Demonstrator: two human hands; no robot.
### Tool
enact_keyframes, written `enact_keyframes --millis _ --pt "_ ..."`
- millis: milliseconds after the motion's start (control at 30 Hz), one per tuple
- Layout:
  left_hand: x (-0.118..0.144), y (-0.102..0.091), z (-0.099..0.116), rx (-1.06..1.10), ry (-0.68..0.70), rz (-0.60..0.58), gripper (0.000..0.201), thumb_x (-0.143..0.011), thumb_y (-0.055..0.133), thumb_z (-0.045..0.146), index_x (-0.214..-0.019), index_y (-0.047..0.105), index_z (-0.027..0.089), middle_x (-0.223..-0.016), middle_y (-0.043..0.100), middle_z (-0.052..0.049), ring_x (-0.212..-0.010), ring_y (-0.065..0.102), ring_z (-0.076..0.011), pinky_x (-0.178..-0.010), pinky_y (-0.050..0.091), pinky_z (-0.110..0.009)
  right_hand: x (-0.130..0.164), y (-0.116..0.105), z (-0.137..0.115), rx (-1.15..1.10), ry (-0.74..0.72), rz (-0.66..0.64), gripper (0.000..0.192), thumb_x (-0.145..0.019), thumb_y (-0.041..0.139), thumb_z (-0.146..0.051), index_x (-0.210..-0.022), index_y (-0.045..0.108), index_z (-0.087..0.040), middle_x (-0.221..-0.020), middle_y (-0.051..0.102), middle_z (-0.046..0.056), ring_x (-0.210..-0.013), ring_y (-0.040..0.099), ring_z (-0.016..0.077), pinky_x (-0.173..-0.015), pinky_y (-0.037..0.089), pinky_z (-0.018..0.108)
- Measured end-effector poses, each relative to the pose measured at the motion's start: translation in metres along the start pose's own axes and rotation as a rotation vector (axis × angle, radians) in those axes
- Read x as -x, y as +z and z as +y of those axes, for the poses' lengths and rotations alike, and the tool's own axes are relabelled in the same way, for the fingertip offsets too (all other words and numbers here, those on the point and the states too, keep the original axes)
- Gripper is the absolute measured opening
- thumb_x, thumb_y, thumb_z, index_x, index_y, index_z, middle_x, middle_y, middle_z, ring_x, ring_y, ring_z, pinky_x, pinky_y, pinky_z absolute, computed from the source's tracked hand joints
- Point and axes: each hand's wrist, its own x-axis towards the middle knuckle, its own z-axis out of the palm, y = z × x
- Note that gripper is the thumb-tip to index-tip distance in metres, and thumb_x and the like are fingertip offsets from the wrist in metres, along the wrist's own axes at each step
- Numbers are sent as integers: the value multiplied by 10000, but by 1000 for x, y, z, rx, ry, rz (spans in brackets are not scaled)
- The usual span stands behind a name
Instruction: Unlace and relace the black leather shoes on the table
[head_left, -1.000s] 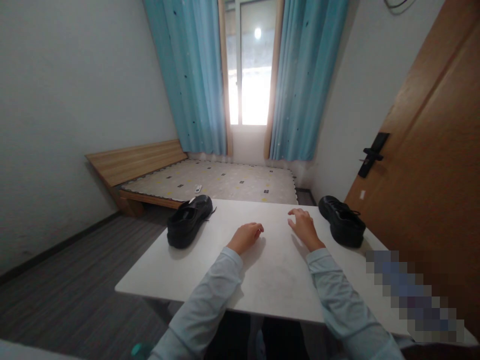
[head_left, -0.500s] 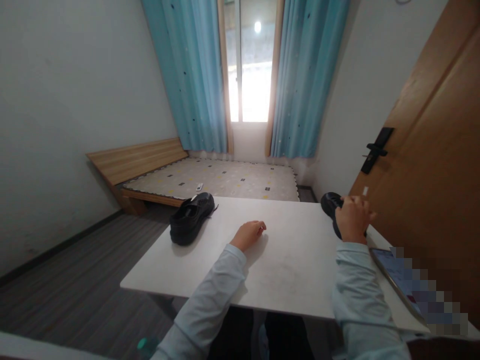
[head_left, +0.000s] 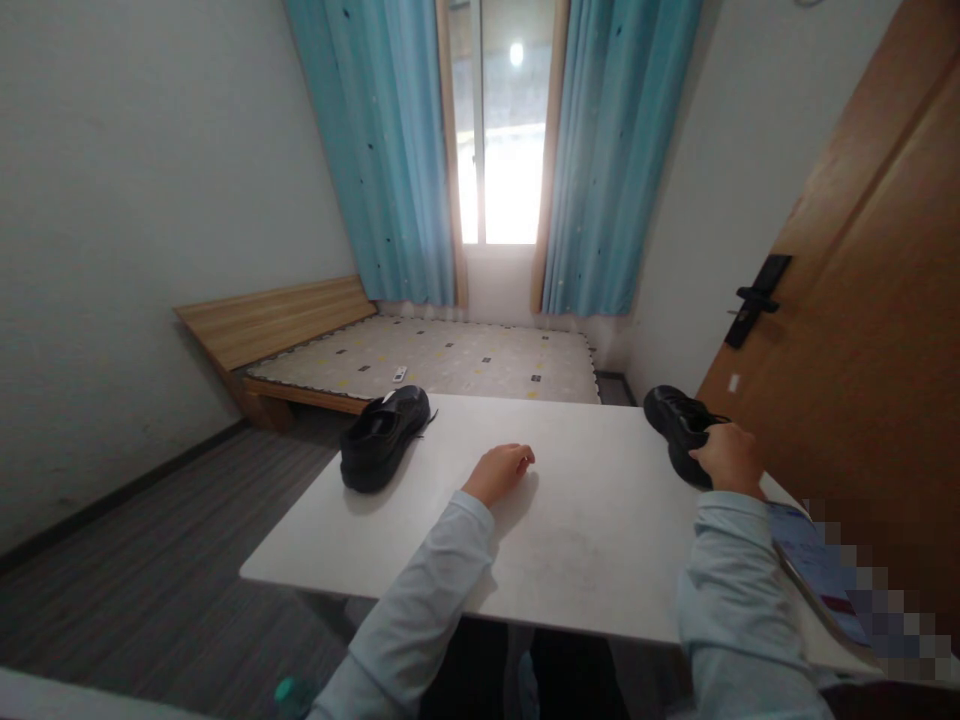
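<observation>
My right hand (head_left: 727, 458) grips the heel end of a black lace-up shoe (head_left: 675, 425) at the table's right edge. The thumb reaches toward the shoe's opening, while the other fingers are mostly hidden behind the hand. The shoe stands upright with its toe toward the far side. My left hand (head_left: 501, 473) rests on the middle of the white table (head_left: 577, 520), fingers loosely curled in, with nothing visible in it. A matching black shoe (head_left: 384, 438) stands at the table's left edge, toe away from me, a lace end hanging out to its right.
A phone or tablet (head_left: 821, 575), partly pixelated, lies along the right table edge beside my right forearm. Beyond the table is a low bed (head_left: 480, 355) with a white remote (head_left: 400, 374) on it. A wooden door (head_left: 847, 330) stands close on the right. A green-capped bottle (head_left: 289, 692) is below left.
My right hand has shifted from over the right shoe's middle back to its heel, slightly right and nearer to me, uncovering the laces. My left hand and the left shoe stay put.
</observation>
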Motion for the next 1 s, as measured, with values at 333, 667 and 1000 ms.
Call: enact_keyframes --millis 333,667,1000 --pt "0 -7 7 -27 -7 8 257 -848 434 146 -955 659 209 -927 679 -45 -808 620 -156 -754 466 -256 1 -19 -49 4 -109 151 176 -787 542 -225 -892 647 -130 -1036 594 157 -1000 480 296 -795 334 420" --pt "1 -10 8 -44 -40 73 249 -864 435 168 -988 642 230 -936 674 -35 -781 616 -145 -728 463 -246 27 -34 -116 -347 -318 156 161 -791 540 -316 -835 642 -199 -956 571 79 -934 474 255 -742 295 373" --pt "-3 -11 1 173 -177 292 196 -887 450 269 -922 626 191 -832 683 -39 -719 624 -138 -693 471 -249 73 -43 -164 -359 -809 -68 133 -774 642 -316 -829 613 -198 -893 590 76 -890 509 251 -735 335 358"
